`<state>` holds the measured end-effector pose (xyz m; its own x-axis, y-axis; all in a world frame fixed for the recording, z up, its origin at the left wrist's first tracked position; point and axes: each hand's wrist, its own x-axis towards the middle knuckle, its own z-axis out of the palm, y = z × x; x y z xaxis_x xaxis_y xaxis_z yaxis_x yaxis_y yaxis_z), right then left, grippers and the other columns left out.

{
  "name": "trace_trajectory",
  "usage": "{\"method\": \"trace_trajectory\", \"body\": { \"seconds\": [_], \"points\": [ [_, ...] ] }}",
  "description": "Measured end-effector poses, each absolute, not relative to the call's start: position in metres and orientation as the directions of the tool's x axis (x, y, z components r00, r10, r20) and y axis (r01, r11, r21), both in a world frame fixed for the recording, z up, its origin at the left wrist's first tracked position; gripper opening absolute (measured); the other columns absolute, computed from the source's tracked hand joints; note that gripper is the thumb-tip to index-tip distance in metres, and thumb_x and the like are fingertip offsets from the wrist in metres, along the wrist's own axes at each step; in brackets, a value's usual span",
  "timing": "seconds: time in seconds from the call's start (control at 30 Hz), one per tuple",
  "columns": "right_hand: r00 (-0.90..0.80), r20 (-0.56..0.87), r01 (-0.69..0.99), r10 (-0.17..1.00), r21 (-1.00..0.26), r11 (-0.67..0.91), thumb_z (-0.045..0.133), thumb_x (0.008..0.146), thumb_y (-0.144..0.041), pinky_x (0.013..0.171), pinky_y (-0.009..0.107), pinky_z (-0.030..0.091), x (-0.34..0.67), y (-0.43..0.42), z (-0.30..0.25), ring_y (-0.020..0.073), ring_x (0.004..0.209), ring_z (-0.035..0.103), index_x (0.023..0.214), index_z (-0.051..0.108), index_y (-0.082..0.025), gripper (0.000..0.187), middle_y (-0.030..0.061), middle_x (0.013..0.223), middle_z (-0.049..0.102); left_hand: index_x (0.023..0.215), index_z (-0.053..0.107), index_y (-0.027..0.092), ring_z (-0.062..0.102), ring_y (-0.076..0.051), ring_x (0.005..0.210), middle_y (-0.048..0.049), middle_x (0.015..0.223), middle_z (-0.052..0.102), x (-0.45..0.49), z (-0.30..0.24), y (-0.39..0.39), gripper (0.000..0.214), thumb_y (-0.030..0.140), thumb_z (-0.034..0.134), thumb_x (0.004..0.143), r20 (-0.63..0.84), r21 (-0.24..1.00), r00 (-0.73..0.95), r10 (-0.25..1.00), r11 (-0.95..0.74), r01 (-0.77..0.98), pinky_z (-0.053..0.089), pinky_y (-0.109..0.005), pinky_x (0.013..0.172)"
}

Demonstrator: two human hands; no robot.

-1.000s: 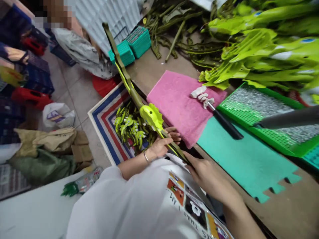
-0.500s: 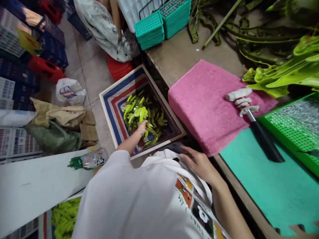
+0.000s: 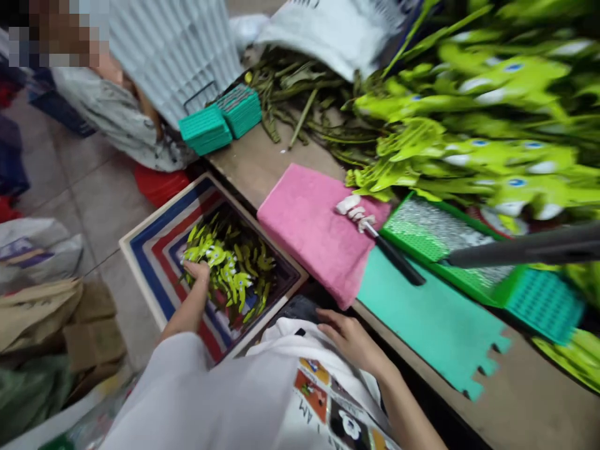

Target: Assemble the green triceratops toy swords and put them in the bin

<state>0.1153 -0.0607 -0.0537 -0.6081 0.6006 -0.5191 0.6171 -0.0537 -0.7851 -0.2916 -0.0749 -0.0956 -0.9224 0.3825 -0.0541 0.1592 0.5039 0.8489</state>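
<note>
My left hand [image 3: 195, 271] is down in a box lined with red, white and blue striped sheeting [image 3: 154, 245]. Its fingers look stretched out at the left edge of a heap of lime-green soft plastic pieces [image 3: 234, 259], some with white and blue spots; the fingertips are partly unclear. My right hand [image 3: 347, 337] rests on my lap by the white shirt, fingers spread and holding nothing. Just beyond it, a pink cloth-covered block [image 3: 304, 219] sits on the table edge. A black-handled tool [image 3: 398, 256] with its end wrapped in white lies partly on that block.
A green tray of small metal pieces [image 3: 422, 222] and a teal foam mat [image 3: 422, 319] lie on the table. Larger lime-green pieces [image 3: 506, 150] are piled behind. Teal baskets [image 3: 206, 129] are stacked near another person's patterned clothing [image 3: 117, 119]. Brown sacks [image 3: 42, 312] lie at left.
My left hand has moved from the near side of the heap to its left edge, and green pieces are more spread out. The view has swung right. My right hand stays on my lap.
</note>
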Motion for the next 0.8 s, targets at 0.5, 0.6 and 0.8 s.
{"method": "trace_trajectory", "body": {
  "seconds": [0.5,0.6,0.8],
  "points": [
    [-0.543,-0.355,0.513,0.761,-0.858,-0.034,0.064,0.068,-0.047,0.091,0.048,0.062,0.170,-0.080,-0.022,0.0333,0.106,0.075,0.128,0.063,-0.057,0.061,-0.0045,0.118,0.076,0.136,0.057,0.011,0.045,-0.034,0.140,-0.0196,0.150,0.051,-0.065,0.043,0.286,0.064,-0.007,0.053,0.076,0.454,0.524,0.059,0.889,-0.320,0.789,0.034,-0.053,0.118],
    [-0.435,-0.478,0.511,0.763,-0.829,-0.228,0.059,0.078,-0.055,0.105,0.047,0.056,0.186,-0.090,-0.027,0.0334,0.118,0.070,0.132,0.067,-0.041,0.057,0.0027,0.130,0.072,0.140,0.055,0.015,0.043,-0.030,0.142,-0.0147,0.155,0.049,-0.058,0.051,0.316,0.062,-0.007,0.050,0.082,0.372,0.374,0.079,0.925,-0.227,0.899,0.033,-0.057,0.117],
    [-0.454,-0.507,0.484,0.732,-0.831,-0.275,0.058,0.088,-0.054,0.114,0.051,0.048,0.200,-0.088,-0.015,0.0336,0.128,0.063,0.141,0.061,-0.027,0.060,0.0097,0.143,0.063,0.137,0.058,0.015,0.045,-0.023,0.141,-0.0109,0.155,0.050,-0.077,0.062,0.316,0.045,0.004,0.049,0.094,0.346,0.338,0.141,0.927,-0.264,0.904,0.030,-0.052,0.121]
  ]
}}
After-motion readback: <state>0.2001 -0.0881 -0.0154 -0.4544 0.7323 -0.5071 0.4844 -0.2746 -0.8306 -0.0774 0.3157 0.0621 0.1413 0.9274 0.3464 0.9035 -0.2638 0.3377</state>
